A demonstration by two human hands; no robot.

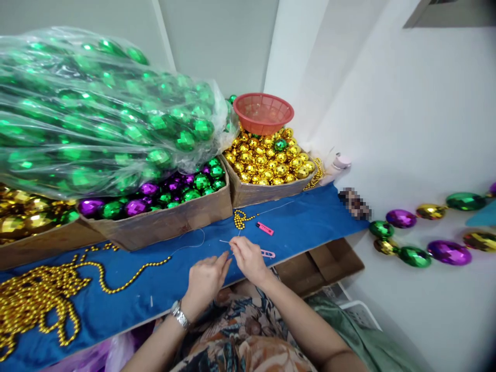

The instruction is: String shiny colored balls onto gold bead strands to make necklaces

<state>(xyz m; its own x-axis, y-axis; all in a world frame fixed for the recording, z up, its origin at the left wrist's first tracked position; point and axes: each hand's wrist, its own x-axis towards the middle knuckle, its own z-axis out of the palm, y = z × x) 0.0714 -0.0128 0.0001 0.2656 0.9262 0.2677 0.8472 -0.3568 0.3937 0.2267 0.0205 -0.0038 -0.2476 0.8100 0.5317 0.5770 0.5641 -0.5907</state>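
Note:
My left hand (206,279), with a metal watch at the wrist, is closed in a pinch beside my right hand. A thin pale thread (204,238) loops from the end of a gold bead strand (134,283) down towards its fingers. My right hand (250,261) pinches thread too; a short white end (223,241) sticks out past the fingertips, and a line runs up to a small heap of gold beads (241,221). What lies between the fingertips is too small to make out. Pink snips (268,253) lie partly behind my right hand, near a pink lighter (265,228).
Cardboard boxes of shiny gold (267,195) and purple-green balls (163,225) line the back of the blue cloth (306,222). A plastic bag of green balls (108,113) and a red basket (263,124) sit on top. A ball garland (414,257) hangs at right.

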